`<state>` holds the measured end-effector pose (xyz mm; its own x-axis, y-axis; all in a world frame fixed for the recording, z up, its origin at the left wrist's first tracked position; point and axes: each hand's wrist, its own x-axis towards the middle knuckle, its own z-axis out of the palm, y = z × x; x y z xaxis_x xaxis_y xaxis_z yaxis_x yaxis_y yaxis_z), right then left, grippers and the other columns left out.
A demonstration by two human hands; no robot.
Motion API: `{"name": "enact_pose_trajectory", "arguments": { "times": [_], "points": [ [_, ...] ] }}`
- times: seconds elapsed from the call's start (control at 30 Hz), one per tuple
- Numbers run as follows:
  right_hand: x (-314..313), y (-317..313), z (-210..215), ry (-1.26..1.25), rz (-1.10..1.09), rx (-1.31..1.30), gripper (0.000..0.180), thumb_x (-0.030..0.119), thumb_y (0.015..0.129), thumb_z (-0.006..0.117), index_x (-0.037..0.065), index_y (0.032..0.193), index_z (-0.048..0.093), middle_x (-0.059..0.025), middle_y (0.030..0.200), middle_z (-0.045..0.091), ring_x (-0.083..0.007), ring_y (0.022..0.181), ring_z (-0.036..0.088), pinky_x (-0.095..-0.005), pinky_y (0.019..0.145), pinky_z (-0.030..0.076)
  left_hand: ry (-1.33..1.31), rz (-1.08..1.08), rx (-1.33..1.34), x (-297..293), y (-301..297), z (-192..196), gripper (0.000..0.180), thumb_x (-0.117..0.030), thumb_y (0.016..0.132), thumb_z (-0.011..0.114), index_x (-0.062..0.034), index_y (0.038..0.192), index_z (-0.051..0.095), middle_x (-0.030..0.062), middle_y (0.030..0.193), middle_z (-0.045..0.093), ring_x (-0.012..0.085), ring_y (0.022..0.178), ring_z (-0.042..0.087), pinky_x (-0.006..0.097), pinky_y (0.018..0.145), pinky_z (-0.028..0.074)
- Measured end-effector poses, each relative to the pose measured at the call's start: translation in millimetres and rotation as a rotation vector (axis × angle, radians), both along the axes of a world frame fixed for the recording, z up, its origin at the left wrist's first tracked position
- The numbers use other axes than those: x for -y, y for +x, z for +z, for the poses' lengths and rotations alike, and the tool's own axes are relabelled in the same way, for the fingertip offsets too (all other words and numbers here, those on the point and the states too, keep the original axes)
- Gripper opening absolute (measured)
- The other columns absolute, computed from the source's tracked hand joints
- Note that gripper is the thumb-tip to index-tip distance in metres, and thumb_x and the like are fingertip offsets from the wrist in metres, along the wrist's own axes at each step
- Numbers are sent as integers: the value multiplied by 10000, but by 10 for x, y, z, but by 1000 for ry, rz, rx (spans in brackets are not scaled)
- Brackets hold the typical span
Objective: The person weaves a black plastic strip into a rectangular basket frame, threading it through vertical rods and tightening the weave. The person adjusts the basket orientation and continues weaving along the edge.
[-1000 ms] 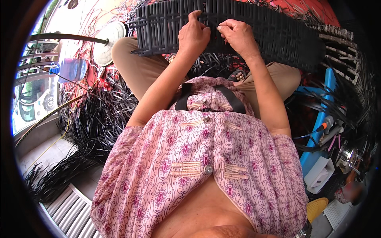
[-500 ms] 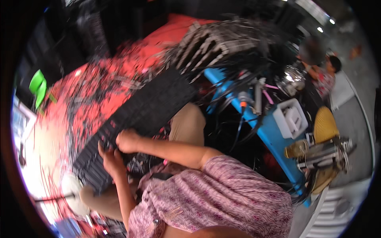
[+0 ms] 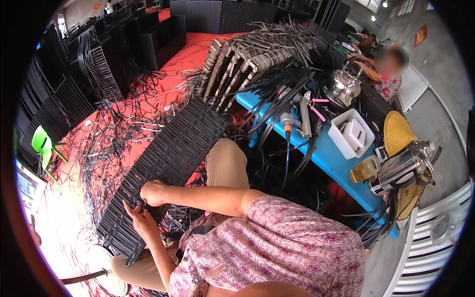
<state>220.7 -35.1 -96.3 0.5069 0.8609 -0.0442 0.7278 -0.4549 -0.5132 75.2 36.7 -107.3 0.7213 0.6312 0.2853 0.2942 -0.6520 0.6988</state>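
A long black woven panel (image 3: 166, 148) slants across my lap, its slatted weave running from lower left to upper right. My left hand (image 3: 142, 221) rests on its near edge, toward the lower end. The index finger is stretched out over the weave and the thumb stands apart from it. Just up and right of it, my right hand (image 3: 154, 193) is closed like a fist against the panel. A small dark piece shows at its fingers, too hidden to name. Loose black strips (image 3: 180, 218) lie under the panel beside my hands.
A blue bench (image 3: 341, 171) at right carries a corded power tool (image 3: 288, 120), a white plastic box (image 3: 341, 131), a jar (image 3: 365, 168) and a steel flask (image 3: 396, 173). Strip-covered frames (image 3: 237, 69) stand ahead. Scraps litter the red floor; a green chair (image 3: 42, 143) stands left. Another person (image 3: 388, 81) sits far right.
The view has steadied and shifted, so the panel appears slightly lower. Both hands stay at nearly the same spot on the weave. The other person's arm reaches further left.
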Motion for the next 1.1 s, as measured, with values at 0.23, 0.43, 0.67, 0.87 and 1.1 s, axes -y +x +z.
{"name": "enact_pose_trajectory", "arguments": {
  "times": [0.23,0.43,0.67,0.87,1.1],
  "points": [
    [63,27,-26,56,-22,-33,139,148,759,681,154,846,788,-125,910,757,-313,928,725,-451,831,556,79,-76,-54,43,54,143,768,-36,884,536,-123,1587,240,237,1102,662,423,977,661,503,817,510],
    [66,-63,-15,81,-49,12,125,155,785,670,105,831,775,-169,888,745,-343,917,721,-466,828,552,183,-112,-107,-94,50,83,728,-22,860,564,-106,1544,328,195,1007,658,390,894,658,484,773,512],
    [51,-130,-147,150,-101,118,141,132,790,653,35,802,754,-211,848,729,-373,878,721,-474,802,558,-46,-122,-31,-226,78,91,667,5,790,617,-87,1434,470,141,879,650,318,764,655,423,736,528],
    [3,-273,-94,91,-98,286,144,172,788,669,60,790,761,-155,806,743,-294,803,743,-430,720,575,-214,-104,53,-275,72,78,609,41,782,636,-53,1374,530,67,795,631,148,687,609,294,649,509],
    [-62,-459,-119,191,-96,386,122,168,814,617,65,819,681,-131,786,696,-280,759,708,-444,716,537,-410,-82,215,-360,-24,-62,536,41,865,633,-40,1380,509,13,813,601,86,694,555,240,644,476]
  ]
}}
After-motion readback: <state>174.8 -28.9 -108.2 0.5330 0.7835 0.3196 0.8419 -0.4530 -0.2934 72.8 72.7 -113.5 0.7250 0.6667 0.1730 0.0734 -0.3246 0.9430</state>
